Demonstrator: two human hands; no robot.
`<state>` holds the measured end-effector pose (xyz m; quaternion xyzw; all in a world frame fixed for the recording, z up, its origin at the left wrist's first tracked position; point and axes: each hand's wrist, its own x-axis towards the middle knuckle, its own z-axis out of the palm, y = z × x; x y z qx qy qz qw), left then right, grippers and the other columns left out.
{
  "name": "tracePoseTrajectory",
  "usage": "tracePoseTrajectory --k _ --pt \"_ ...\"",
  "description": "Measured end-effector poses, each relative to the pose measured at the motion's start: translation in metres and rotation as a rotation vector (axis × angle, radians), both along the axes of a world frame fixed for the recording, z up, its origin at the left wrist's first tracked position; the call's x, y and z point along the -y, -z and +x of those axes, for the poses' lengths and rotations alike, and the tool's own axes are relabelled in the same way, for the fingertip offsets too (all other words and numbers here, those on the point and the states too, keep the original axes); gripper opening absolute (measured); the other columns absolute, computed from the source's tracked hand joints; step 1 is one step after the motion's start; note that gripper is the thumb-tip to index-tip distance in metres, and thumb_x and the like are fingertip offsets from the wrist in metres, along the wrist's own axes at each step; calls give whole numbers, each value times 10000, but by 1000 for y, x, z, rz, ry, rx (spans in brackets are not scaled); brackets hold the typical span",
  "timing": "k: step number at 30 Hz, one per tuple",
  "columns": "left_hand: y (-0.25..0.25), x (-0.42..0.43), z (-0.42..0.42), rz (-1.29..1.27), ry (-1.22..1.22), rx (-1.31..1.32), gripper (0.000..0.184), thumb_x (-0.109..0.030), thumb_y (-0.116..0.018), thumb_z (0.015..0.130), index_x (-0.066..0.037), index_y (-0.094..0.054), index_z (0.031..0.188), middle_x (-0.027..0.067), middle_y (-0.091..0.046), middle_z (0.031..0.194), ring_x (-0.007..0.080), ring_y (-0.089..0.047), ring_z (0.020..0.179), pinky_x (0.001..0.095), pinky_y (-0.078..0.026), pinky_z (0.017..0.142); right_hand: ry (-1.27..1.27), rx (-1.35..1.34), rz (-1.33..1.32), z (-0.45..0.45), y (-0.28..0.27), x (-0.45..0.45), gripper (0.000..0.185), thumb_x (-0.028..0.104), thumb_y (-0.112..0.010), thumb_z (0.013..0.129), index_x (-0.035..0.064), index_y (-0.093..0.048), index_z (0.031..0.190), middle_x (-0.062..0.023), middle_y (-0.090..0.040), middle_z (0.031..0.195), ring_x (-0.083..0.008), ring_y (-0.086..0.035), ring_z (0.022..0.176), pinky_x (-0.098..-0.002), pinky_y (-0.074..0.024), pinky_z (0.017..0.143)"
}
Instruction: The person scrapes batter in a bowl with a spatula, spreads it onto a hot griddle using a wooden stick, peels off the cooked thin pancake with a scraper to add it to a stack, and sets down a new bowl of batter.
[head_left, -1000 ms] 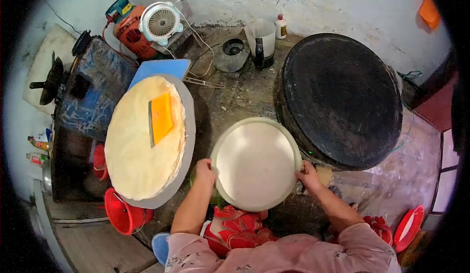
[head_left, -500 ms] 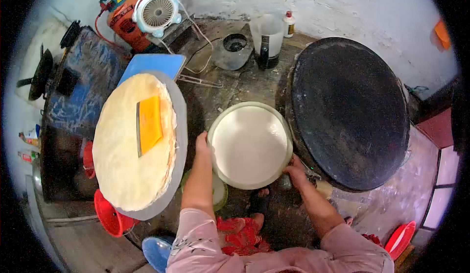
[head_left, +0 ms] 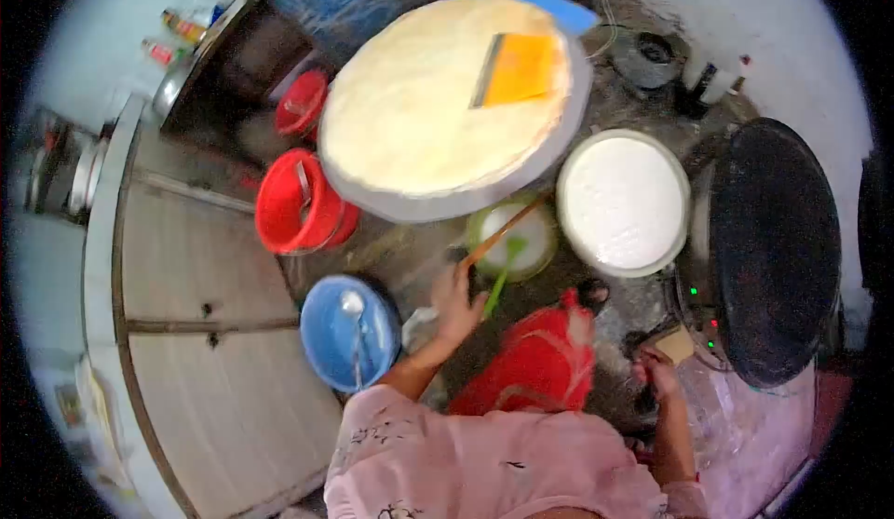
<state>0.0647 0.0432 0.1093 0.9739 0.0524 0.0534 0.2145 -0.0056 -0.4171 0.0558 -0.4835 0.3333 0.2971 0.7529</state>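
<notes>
My left hand (head_left: 456, 303), slightly blurred, has its thumb and fingers apart beside a wooden stick (head_left: 503, 232) and a green handle (head_left: 497, 294). Both lean from a green-rimmed bowl (head_left: 551, 256) of pale liquid. My right hand (head_left: 657, 376) is low at the right, next to a tan block (head_left: 674, 344); its fingers are too blurred to read. A round basin of white batter (head_left: 624, 202) stands between the stacked flat sheets and the black round griddle (head_left: 775, 254), with no hand on it.
Pale round sheets (head_left: 410, 109) lie stacked on a grey disc, an orange scraper (head_left: 521, 67) on top. Red buckets (head_left: 279, 204) and a blue basin (head_left: 326, 337) with a ladle stand at the left, near wooden cabinet doors (head_left: 223, 398). A dark-handled jug (head_left: 700, 91) is at the back.
Both hands have let go of the batter basin. My left hand has moved to the stick and green handle, my right hand down by the block. The view has swung left.
</notes>
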Motion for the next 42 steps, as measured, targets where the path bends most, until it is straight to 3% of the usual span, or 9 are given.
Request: tracePoseTrajectory --k 9,14,18,22,31,34,36,39,42 --pt "53 -203 -221 266 -1898 -177 834 -495 -691 652 -35 -367 1268 179 -365 1265 371 -435 1062 468 -407 763 -151 74 -395 -91 -1 -15 261 99 -516 820 14 -514 1067 -76 -603 800 -162 -578 609 -267 -448 483" --pt "166 -295 -347 -1501 -1770 306 737 -545 -663 674 15 -525 1133 159 -475 1145 349 -553 847 389 -460 726 -233 146 -475 -88 -34 -42 189 117 -515 836 52 -555 1009 -45 -602 765 -136 -573 612 -245 -440 503" --pt "64 -249 -292 -157 -1720 -674 672 -513 -622 716 -18 -508 1156 194 -458 1193 281 -434 1106 447 -366 882 -155 140 -528 -88 -74 -69 143 123 -506 851 60 -577 957 -29 -601 747 -124 -570 610 -232 -434 517" --pt "111 -249 -283 532 -930 -187 744 -470 -624 720 -38 -327 1247 202 -443 1236 318 -366 1205 611 -254 908 -211 270 -577 -84 -75 -57 127 143 -511 861 68 -594 921 -13 -610 756 -105 -567 607 -219 -428 524" --pt "133 -294 -250 -345 -1019 -509 784 -456 -639 709 -46 -303 1287 166 -451 1249 356 -479 1095 609 -299 892 -133 423 -696 -42 -139 -55 256 185 -556 863 34 -550 1069 -54 -619 905 -118 -588 720 -211 -450 557" --pt "106 -243 -256 406 -1595 80 671 -390 -641 720 -77 -372 1249 153 -448 1245 358 -476 1087 577 -359 855 -95 467 -716 -30 -160 -67 279 184 -552 867 30 -539 1099 -46 -620 930 -126 -593 761 -223 -467 620" --pt "102 -242 -265 298 -1913 44 548 -311 -628 742 -79 -443 1202 135 -460 1207 340 -487 1047 508 -421 804 -18 665 -774 -20 -166 -67 222 136 -510 880 53 -564 1079 -9 -613 876 -75 -560 694 -179 -422 596" --pt "124 -248 -307 -1613 -1538 343 401 -250 -606 764 -59 -498 1100 125 -494 1121 300 -509 971 440 -455 742 -44 718 -723 -5 -190 -67 227 130 -502 889 43 -558 1091 -13 -605 882 -77 -551 707 -191 -442 624" --pt "151 -244 -303 -2187 -1223 507 299 -203 -578 781 -42 -499 1020 123 -511 1071 271 -512 901 399 -466 705 4 863 -754 13 -207 -66 247 141 -493 901 33 -546 1117 -16 -599 906 -84 -552 764 -198 -450 658"
